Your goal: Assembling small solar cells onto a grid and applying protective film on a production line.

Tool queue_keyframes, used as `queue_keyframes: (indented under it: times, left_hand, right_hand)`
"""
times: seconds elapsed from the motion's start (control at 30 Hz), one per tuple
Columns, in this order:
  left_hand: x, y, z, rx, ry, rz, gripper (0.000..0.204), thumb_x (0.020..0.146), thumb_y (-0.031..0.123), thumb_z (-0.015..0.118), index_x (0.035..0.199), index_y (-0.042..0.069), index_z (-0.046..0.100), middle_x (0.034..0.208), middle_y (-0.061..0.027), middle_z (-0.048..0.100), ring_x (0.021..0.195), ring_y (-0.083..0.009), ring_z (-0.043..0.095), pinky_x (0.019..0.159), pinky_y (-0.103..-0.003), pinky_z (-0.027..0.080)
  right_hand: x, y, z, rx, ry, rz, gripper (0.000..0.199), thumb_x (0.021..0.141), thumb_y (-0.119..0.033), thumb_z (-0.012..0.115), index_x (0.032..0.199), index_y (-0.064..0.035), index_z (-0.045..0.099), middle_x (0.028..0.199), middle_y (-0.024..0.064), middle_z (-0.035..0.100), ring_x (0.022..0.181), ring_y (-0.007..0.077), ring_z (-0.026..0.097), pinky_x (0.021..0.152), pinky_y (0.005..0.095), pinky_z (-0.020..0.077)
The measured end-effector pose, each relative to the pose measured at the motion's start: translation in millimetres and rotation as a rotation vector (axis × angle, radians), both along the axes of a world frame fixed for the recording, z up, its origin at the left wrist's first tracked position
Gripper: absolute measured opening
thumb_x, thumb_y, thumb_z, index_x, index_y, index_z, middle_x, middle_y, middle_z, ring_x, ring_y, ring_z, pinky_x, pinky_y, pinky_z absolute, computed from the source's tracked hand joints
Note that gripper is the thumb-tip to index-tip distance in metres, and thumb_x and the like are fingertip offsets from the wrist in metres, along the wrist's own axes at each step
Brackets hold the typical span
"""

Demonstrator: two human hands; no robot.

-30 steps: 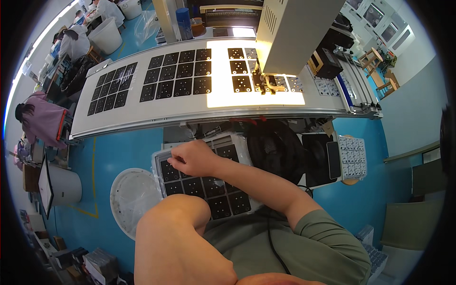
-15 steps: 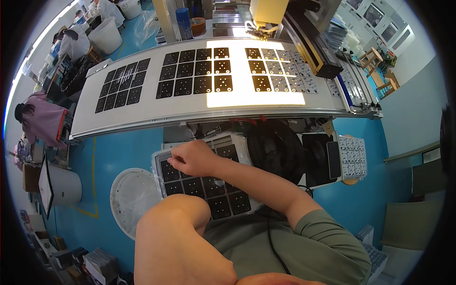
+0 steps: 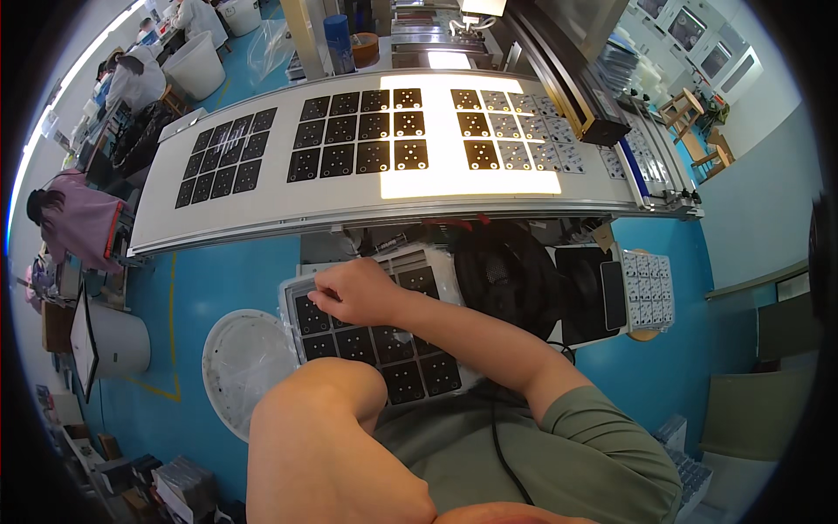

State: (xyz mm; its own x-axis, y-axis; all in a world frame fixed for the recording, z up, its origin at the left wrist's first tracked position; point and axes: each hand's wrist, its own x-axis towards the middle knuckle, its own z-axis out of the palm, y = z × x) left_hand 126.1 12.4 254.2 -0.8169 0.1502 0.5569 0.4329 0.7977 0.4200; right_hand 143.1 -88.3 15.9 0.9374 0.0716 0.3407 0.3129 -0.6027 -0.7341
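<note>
My right hand (image 3: 356, 292) rests with its fingers curled over the upper left part of a plastic-wrapped tray (image 3: 292, 325) in front of me. I see nothing in its fingers, though its palm side is hidden. Black square plates (image 3: 404, 381) with small holes lie in the tray in rows, partly covered by my right forearm (image 3: 476, 336). My left arm (image 3: 323, 437) is bent and rises from the lower edge, covering the tray's lower left corner; its hand does not show.
Beyond the tray runs a long white conveyor (image 3: 279, 210) with groups of black plates, some brightly lit. A dark gantry beam (image 3: 572, 79) spans its right part. A white bucket (image 3: 249, 371) stands left, a black fan-like object (image 3: 502, 279) and a plate stack (image 3: 648, 288) right.
The yellow machine head behind the conveyor has moved back and up, mostly out of view, and a bright patch shows below it. My arms and the plates have not visibly moved.
</note>
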Motion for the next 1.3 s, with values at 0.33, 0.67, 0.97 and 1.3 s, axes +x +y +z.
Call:
queue_keyframes:
  times: [0.33,0.67,0.97,1.3]
  left_hand:
    - [-1,-5,5,0.078,0.177,0.084,0.021,0.068,0.004,0.077,0.068,0.007,0.056,0.058,-0.0008,0.053,0.049,-0.0142,0.055,0.049,-0.032,0.046]
    - [-2,-10,7,0.199,0.295,0.107,0.022,0.066,0.006,0.079,0.072,0.009,0.058,0.060,-0.0002,0.061,0.047,-0.0163,0.061,0.043,-0.035,0.047]
    - [-3,-10,9,0.200,0.341,0.118,0.022,0.067,0.008,0.080,0.071,0.010,0.059,0.061,0.0004,0.060,0.046,-0.0173,0.060,0.043,-0.035,0.048]
    - [-5,-3,3,0.211,0.317,0.115,0.019,0.068,0.008,0.079,0.075,0.009,0.062,0.066,-0.0023,0.065,0.049,-0.0200,0.063,0.044,-0.037,0.049]
  right_hand:
    - [-1,0,1,0.011,-0.001,0.001,0.030,0.094,-0.030,0.071,0.076,-0.0061,0.066,0.068,0.0109,0.064,0.065,0.0351,0.065,0.061,0.0448,0.0496]
    - [-1,-3,-1,0.012,-0.008,-0.004,0.032,0.094,-0.030,0.070,0.075,-0.0061,0.065,0.067,0.0112,0.064,0.065,0.0355,0.064,0.060,0.0456,0.0487]
    - [-2,-2,1,0.023,0.015,0.002,0.031,0.095,-0.031,0.070,0.076,-0.0060,0.065,0.068,0.0117,0.064,0.065,0.0359,0.064,0.061,0.0453,0.0494]
    - [-1,-1,3,0.023,0.009,0.008,0.032,0.095,-0.030,0.070,0.075,-0.0058,0.065,0.068,0.0118,0.064,0.065,0.0356,0.064,0.061,0.0448,0.0496]
